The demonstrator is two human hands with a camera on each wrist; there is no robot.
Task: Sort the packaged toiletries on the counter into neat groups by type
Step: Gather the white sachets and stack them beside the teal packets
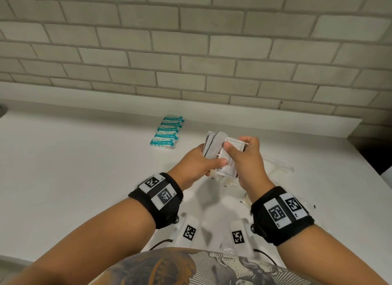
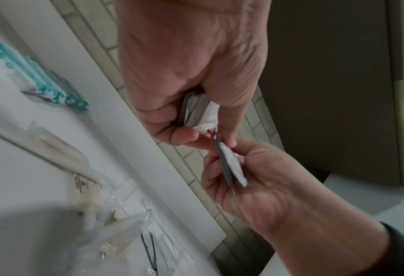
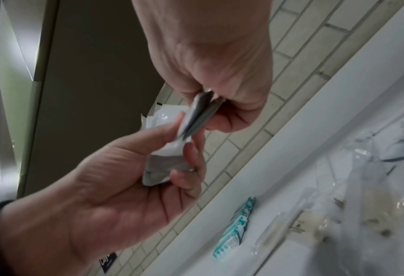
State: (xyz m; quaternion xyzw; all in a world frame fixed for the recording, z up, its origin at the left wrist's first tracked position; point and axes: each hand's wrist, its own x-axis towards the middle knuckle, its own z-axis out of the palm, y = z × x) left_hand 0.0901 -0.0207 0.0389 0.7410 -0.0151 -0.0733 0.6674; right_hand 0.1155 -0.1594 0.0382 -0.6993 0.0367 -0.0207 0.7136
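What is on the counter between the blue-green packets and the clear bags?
Nothing: bare white counter separates the teal packets from the clear bags in the head view.

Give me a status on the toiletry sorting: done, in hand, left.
Done: the teal-and-white packets lie in one tidy overlapping row on the counter near the wall. In hand: the left hand grips a fan of flat grey sachets, while the right hand holds white printed sachets against them. Left: the clear-wrapped items under and right of the hands sit in a loose heap, unsorted.
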